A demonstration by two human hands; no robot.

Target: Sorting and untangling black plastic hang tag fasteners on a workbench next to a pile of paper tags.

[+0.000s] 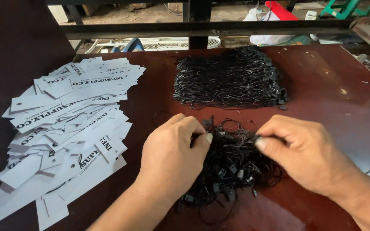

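Both hands, left hand (172,149) and right hand (298,152), have fingers pinched narrow on black loop strings (232,164) at 6 o'clock on the tabletop (335,98). Risk: the tangle drags neighbouring strings along; tidy bundle (230,79) sits at 12, paper tags (65,132) at 9.

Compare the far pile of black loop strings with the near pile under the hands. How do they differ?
The far pile lies combed in neat parallel rows; the near pile is a loose tangle. The far pile sits untouched, while the left hand and right hand pinch strands of the near pile. Both are black strings with small plastic locks, on the dark red table.
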